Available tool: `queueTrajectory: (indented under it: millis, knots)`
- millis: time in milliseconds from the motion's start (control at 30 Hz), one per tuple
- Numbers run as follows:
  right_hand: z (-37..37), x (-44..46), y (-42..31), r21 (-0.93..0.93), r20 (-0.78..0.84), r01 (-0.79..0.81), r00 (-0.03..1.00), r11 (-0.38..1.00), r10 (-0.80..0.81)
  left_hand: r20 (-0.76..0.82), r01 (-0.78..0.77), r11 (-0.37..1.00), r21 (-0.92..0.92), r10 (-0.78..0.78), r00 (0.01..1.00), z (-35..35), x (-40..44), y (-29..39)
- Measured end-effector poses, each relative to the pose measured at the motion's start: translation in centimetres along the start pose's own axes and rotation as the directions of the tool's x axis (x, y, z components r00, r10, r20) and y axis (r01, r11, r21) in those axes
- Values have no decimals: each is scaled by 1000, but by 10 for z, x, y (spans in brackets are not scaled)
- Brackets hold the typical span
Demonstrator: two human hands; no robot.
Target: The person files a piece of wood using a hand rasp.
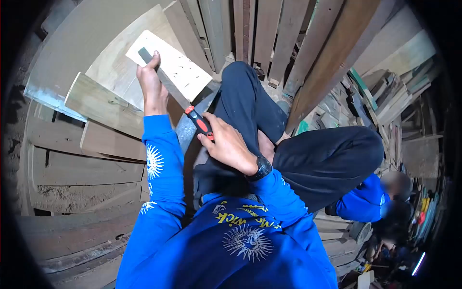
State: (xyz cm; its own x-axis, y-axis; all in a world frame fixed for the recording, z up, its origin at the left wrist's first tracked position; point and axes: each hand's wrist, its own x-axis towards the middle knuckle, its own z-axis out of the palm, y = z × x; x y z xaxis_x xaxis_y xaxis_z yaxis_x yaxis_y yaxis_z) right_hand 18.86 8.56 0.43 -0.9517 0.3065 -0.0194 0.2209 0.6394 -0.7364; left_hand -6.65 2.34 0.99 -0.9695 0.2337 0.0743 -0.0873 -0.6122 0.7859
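A flat metal file (pixel 174 90) with a black and red handle lies slantwise over a small pale board (pixel 185 72), which has several dark marks. My right hand (pixel 226 142), with a dark watch at the wrist, is closed around the handle. Near the file's far end, my left hand (pixel 151 84) is closed at the blade, thumb up against it. Its other fingers are mostly hidden, so I cannot tell if they also touch the board. Under the handle shows a grey curved surface (pixel 185 132).
Larger wooden boards (pixel 103 106) lean at the left. Long planks (pixel 322 58) stand in front of my bent legs (pixel 322 159). Offcuts (pixel 385 96) are piled at the right. Another person in a blue sleeve (pixel 358 200) is at the lower right.
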Motion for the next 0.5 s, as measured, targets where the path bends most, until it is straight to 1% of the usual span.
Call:
queueTrajectory:
  millis: [67,133,167,200,233,267,300,333,367,433,467,500]
  knots:
    - [-10,-10,-8,-164,41,7,999,986,0,-1,4,1000,-5,-4,1000,0,-2,-2]
    - [-21,-27,-19,-305,-37,149,985,941,-168,24,35,999,-34,-34,999,0,-3,1]
    - [-36,-38,-36,-191,-9,252,966,949,-259,10,83,995,-54,-83,997,0,-1,0]
    - [-50,-50,-55,18,27,319,947,948,-319,3,17,999,-32,-17,1000,-4,3,-6]
    - [-59,-59,-68,188,68,332,935,924,-349,-31,3,999,-38,-4,1000,-13,12,-18]
    - [-78,-67,-86,341,169,307,910,888,-379,-59,-57,996,68,61,996,-1,2,-7]
    - [-85,-78,-93,478,158,375,853,794,-498,-34,-87,996,10,87,996,-6,6,-12]
    - [-95,-88,-98,686,184,339,775,644,-604,-57,-76,997,11,76,995,-6,7,-12]
    - [-100,-94,-100,845,179,256,692,470,-699,-19,-43,997,-62,42,999,1,0,-5]
    - [-94,-106,-100,979,44,135,590,153,-807,-1,-50,997,-55,50,999,4,-3,-3]
    - [-95,-108,-105,980,49,130,582,151,-812,6,-52,997,-65,53,999,4,-2,-2]
    - [-96,-109,-116,984,-40,159,615,75,-788,-1,-57,996,-64,57,998,3,-1,-1]
